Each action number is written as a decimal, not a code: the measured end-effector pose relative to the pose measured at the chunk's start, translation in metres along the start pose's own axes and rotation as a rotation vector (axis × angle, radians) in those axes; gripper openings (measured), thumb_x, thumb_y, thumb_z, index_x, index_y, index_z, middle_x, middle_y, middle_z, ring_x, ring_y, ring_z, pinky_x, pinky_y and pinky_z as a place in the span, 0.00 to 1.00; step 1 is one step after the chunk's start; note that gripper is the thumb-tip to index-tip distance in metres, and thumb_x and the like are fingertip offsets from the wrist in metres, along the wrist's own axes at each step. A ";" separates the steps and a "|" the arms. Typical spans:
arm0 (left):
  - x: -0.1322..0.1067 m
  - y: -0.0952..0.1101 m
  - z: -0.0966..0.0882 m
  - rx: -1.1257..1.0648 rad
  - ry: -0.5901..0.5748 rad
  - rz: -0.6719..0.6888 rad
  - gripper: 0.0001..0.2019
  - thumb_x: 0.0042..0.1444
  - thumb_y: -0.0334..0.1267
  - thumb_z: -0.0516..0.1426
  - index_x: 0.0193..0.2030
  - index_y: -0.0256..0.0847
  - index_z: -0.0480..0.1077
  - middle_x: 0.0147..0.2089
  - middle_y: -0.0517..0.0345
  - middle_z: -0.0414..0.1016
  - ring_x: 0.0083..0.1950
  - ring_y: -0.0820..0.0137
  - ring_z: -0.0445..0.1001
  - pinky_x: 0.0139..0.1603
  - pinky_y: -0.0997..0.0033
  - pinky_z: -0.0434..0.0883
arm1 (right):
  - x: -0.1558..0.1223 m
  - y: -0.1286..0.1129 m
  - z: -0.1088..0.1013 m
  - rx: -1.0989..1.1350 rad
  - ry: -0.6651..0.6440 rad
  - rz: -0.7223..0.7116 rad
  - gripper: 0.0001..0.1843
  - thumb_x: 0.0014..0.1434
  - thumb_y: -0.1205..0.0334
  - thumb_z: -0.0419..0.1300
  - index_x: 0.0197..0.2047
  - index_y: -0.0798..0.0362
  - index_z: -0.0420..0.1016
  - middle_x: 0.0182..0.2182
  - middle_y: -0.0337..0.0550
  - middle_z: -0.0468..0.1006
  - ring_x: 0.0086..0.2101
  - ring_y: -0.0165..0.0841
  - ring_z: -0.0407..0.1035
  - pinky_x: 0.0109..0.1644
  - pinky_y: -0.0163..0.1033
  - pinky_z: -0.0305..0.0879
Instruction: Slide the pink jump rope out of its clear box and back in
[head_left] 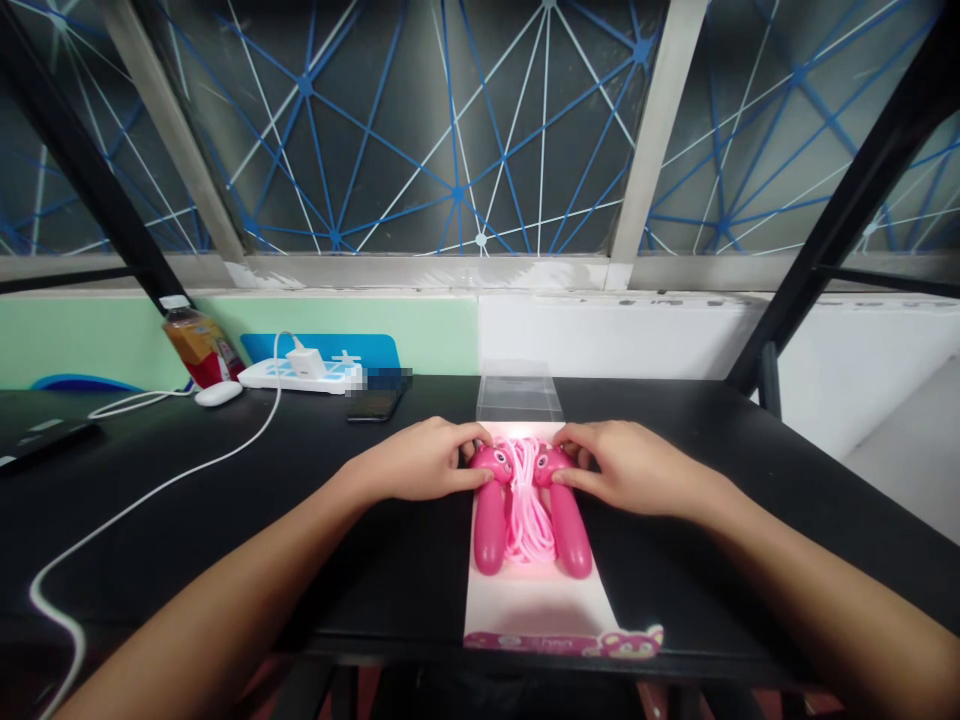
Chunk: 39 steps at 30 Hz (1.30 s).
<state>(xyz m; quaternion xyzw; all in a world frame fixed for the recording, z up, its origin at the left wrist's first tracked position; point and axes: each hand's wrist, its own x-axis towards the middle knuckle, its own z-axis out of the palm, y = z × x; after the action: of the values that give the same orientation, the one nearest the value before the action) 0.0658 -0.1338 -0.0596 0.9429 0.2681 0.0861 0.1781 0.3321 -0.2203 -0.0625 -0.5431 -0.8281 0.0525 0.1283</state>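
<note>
A pink skipping rope lies on a white card backing (pixel 541 600), with two glossy pink handles (pixel 489 525) (pixel 571 530) side by side and coiled pale pink cord (pixel 527 510) between them. The handle tops are moulded animal heads. My left hand (pixel 416 460) curls over the left handle's head, and my right hand (pixel 630 467) grips the right one. My fingers hide part of both heads. A clear plastic sleeve (pixel 519 392) stands just beyond the card's far end, in line with it.
The black table (pixel 187 540) runs to the wall and ends near my body. On its far left are a power strip with a white charger (pixel 296 372), a phone (pixel 375 403), a white mouse (pixel 219 393) and a juice bottle (pixel 201 345). A white cable (pixel 150 508) crosses the table.
</note>
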 end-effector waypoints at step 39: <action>0.021 -0.025 0.004 0.115 0.418 -0.057 0.15 0.62 0.39 0.52 0.54 0.42 0.70 0.55 0.53 0.73 0.53 0.63 0.73 0.48 0.66 0.71 | -0.006 -0.027 0.029 -0.219 0.014 -0.382 0.24 0.64 0.66 0.51 0.62 0.48 0.64 0.42 0.50 0.73 0.36 0.37 0.68 0.33 0.39 0.60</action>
<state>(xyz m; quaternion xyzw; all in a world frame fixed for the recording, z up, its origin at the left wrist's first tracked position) 0.0725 -0.1044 -0.0717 0.9052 0.3300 0.2594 0.0671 0.3031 -0.2349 -0.0850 -0.3876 -0.9157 -0.0670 0.0818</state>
